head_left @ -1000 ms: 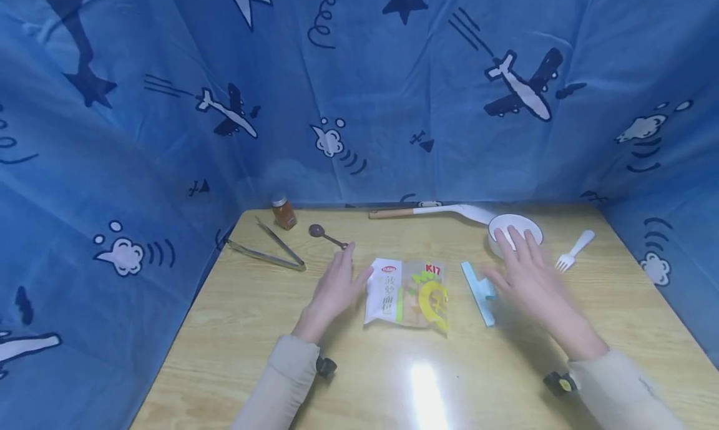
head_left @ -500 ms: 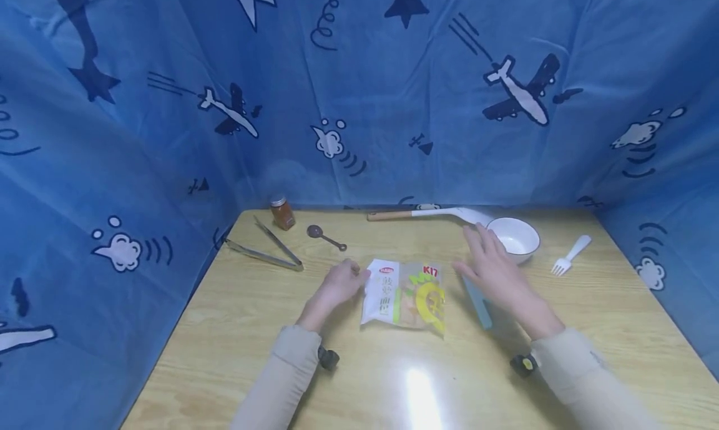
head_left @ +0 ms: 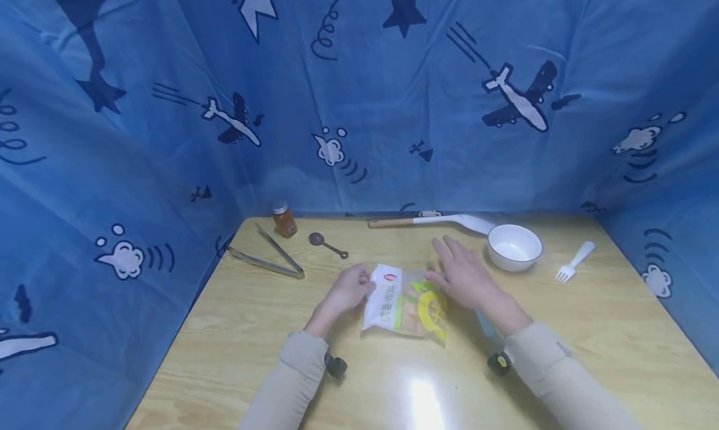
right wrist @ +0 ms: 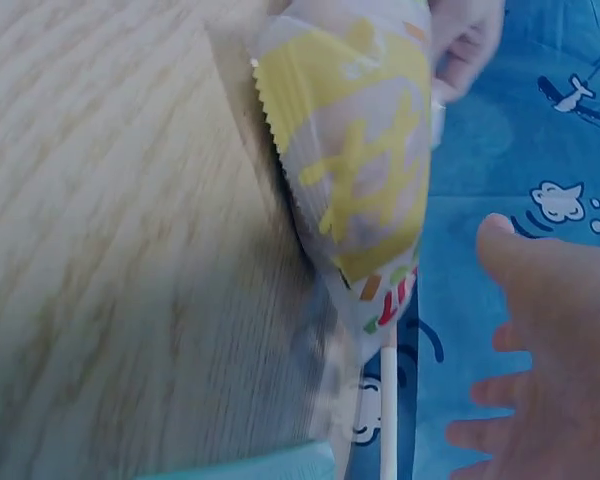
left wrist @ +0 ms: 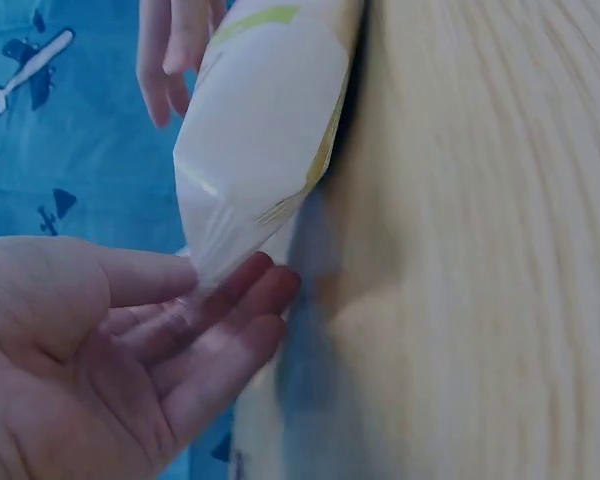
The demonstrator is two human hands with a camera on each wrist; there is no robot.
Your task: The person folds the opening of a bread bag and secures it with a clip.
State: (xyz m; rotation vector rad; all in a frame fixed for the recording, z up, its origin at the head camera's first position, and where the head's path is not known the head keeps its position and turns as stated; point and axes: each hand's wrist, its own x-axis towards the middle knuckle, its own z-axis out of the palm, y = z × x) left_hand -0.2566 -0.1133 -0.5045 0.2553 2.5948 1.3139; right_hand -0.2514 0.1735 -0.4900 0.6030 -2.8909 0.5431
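Note:
A packaged bread bag [head_left: 405, 305], white at one end and clear with yellow print at the other, lies mid-table in the head view. My left hand [head_left: 349, 289] pinches its upper left corner; in the left wrist view the thumb presses the crimped plastic [left wrist: 215, 255] against the fingers. My right hand [head_left: 466, 280] hovers by the bag's upper right corner, thumb spread from straight fingers. Air shows between that hand [right wrist: 555, 360] and the bag [right wrist: 355, 150] in the right wrist view. Under the right wrist lies a light blue bag clip [head_left: 484, 324], mostly covered.
A white bowl [head_left: 513, 269] stands right of the right hand, with a white fork [head_left: 574, 263] beyond it. A wooden-handled spatula [head_left: 393, 223] lies along the back edge. Metal tongs [head_left: 269, 264], a spice jar [head_left: 284, 223] and a brown spoon [head_left: 328, 245] sit back left.
My right hand has moved left from over the bowl, past the blue clip, to the bag's right end. My left hand has closed its fingers on the bag's corner.

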